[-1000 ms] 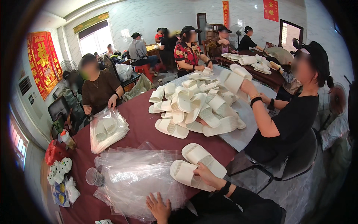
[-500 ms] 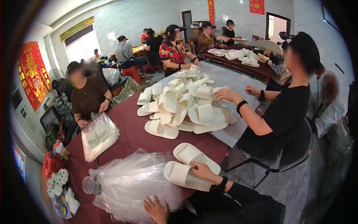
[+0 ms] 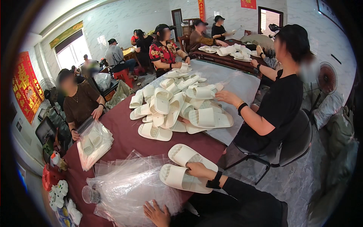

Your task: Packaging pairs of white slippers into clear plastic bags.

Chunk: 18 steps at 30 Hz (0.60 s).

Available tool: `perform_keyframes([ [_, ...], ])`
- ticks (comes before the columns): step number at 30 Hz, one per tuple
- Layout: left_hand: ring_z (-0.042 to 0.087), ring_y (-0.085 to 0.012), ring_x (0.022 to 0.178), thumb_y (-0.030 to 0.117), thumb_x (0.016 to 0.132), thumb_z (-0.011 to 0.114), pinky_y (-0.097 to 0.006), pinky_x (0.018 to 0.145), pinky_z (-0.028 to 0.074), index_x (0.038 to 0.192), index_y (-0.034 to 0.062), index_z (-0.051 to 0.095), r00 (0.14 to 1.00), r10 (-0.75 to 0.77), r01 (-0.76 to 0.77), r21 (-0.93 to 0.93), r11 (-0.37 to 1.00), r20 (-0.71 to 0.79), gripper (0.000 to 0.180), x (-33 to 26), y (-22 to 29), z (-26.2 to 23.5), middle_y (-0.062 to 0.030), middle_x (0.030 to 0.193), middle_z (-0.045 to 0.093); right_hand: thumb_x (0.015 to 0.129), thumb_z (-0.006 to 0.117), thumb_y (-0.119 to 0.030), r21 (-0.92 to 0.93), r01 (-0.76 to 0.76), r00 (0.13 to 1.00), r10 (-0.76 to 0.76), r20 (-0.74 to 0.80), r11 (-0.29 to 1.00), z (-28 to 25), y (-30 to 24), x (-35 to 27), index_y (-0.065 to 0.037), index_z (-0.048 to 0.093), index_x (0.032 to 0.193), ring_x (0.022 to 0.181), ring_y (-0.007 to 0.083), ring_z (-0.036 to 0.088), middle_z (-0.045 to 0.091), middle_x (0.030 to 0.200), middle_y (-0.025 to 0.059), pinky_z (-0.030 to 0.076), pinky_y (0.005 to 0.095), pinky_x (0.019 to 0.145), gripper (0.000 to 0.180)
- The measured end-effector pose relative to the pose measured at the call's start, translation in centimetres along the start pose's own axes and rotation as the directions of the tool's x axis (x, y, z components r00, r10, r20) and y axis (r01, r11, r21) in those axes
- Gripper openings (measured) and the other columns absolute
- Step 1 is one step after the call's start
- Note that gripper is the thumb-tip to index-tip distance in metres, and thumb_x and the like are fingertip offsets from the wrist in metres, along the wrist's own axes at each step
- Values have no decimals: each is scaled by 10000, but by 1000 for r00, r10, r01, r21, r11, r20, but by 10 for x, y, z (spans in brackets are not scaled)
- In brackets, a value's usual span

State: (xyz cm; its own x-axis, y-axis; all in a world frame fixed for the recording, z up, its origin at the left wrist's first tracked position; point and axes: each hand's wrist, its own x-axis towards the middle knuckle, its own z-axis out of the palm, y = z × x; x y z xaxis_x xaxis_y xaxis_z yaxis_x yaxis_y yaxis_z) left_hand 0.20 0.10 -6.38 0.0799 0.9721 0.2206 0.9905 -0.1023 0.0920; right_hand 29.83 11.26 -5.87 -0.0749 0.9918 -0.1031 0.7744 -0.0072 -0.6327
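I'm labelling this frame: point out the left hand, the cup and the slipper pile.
Left hand [image 3: 158, 215]: head view, back of the hand.
Cup [image 3: 92, 195]: head view, its clear side.
Slipper pile [image 3: 176, 107]: head view, a slipper near its middle.

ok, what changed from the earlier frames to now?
Co-worker in black at right let go of the slippers held up earlier; their nearer hand dropped to the pile of white open-toed slippers. View swung right, scene sits further left. Unchanged: wearer's right hand grips a pair of white open-toed slippers; left hand lies flat on clear plastic bags.
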Motion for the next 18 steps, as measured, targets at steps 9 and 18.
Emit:
perform_keyframes([
  [9, 355, -469, 1262, 453, 860, 520, -543, 1043, 292, 1352, 99, 455, 1000, 1, -1, 5, 1000, 4, 609, -1, 0, 1, -257, 1386, 389, 792, 597, -253, -36, -4, 999, 2, -40, 999, 5, -1, 1, -24, 618, 960, 867, 376, 626, 651, 927, 198, 491, 459, 748, 284],
  [18, 354, -457, 1270, 454, 859, 522, -539, 1048, 287, 1355, 95, 446, 1000, -1, 1, 18, 1000, 5, 616, -1, 0, -4, -256, 1386, 389, 782, 603, -234, -154, -94, 996, 93, -15, 984, 5, -12, 7, 8, 627, 929, 847, 377, 636, 652, 907, 212, 503, 463, 738, 285],
])
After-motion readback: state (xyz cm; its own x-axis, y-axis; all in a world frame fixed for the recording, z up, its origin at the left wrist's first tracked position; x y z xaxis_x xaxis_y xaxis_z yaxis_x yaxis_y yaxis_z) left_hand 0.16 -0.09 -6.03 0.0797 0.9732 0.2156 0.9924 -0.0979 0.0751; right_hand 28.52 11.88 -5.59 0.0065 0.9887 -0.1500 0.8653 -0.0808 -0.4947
